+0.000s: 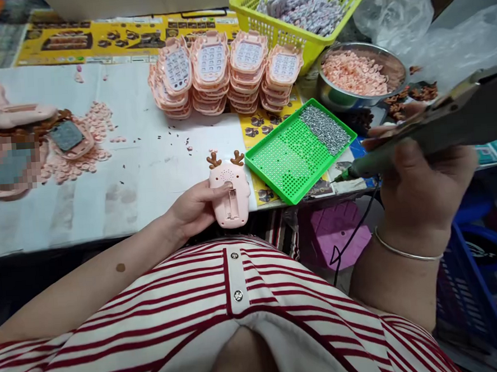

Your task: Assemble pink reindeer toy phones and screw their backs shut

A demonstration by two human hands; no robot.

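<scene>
A striped shirt (288,279) fills the bottom, left hand (194,207) gripping a pink case (242,196) mid-frame, right hand (427,186) clasping a screwdriver (442,125).

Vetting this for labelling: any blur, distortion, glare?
Head view: dark tool and right hand look soft, possibly motion blur; pink casing in the left hand reads crisper. Head view: pixelated patch at far left; wide-angle stretch toward the edges; pale highlights on clear plastic bags.

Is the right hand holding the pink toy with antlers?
No, the left hand holds the pink toy, while the right hand grips a long tool.
</scene>
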